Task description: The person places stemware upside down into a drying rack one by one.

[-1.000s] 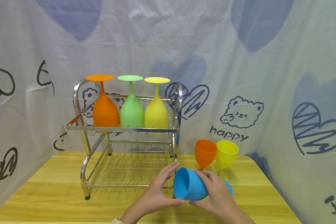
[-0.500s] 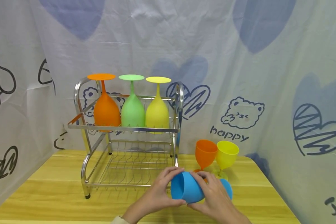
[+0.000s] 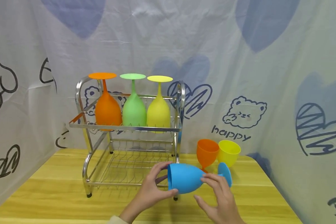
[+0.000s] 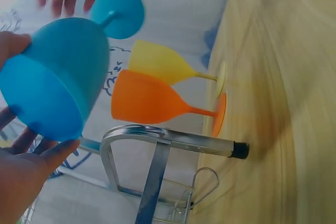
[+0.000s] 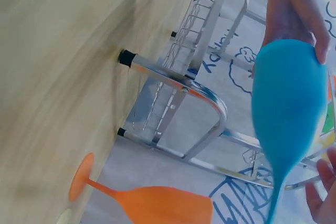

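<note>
A blue goblet lies sideways in the air in front of the rack, its mouth to the left and its round foot to the right. My left hand holds it by the rim, thumb on one side and fingers on the other, as the left wrist view of the goblet also shows. Beside the stem is my right hand, its thumb spread away from the fingers. In the right wrist view, the right hand's fingers are apart from the goblet.
A two-tier metal dish rack stands to the left. Upside down on its upper tier are an orange goblet, a green goblet and a yellow goblet. Upright behind my right hand stand another orange goblet and yellow goblet.
The blue goblet has risen slightly and turned more side-on. My right hand has let go of its bowl and moved right towards the stem, while my left hand has taken the rim.
</note>
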`<state>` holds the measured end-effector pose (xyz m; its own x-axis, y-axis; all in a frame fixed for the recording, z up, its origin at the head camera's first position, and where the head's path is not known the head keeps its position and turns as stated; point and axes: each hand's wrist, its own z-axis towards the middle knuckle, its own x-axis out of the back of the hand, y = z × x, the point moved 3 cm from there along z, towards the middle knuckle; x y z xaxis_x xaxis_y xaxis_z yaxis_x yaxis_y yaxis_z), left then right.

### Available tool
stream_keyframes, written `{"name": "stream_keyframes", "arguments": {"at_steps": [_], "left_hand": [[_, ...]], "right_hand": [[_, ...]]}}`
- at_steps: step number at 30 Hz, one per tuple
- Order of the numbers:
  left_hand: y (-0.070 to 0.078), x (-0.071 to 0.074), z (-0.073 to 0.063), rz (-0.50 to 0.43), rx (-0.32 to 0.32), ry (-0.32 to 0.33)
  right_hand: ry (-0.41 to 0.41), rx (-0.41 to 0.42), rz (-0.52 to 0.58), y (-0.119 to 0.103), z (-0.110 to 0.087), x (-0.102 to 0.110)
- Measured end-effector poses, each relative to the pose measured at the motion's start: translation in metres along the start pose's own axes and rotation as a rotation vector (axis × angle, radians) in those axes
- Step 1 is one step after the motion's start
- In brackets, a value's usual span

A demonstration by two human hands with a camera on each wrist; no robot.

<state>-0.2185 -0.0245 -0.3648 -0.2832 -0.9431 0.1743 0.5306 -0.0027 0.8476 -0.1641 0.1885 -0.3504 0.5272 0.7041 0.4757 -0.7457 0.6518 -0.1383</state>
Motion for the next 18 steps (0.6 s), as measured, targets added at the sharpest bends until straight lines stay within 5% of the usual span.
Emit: {"name": "stream_keyframes", "arguments": {"at_steps": [3,6,10,14,18], "left_hand": [[-0.002,0.006,0.0,-0.154,0.103,0.057],[-0.003,0.01,-0.001,-0.287,0.169,0.099],[-0.003,0.01,-0.002,-0.376,0.189,0.124],[0.0,0.006,-0.003,-0.456,0.192,0.112],[0.004,0.002,-0.002,-0.518,0.19,0.089]], "right_hand": [[0.07,-0.152,0.062,-0.002,-0.003,0.005],[0.001,-0.496,0.177,0.001,0.0,0.004],[-0.077,-0.91,0.509,0.007,0.007,-0.003],[-0.087,-1.045,0.835,0.007,0.015,-0.013],[-0.073,-1.033,1.054,0.003,0.021,-0.023]]}}
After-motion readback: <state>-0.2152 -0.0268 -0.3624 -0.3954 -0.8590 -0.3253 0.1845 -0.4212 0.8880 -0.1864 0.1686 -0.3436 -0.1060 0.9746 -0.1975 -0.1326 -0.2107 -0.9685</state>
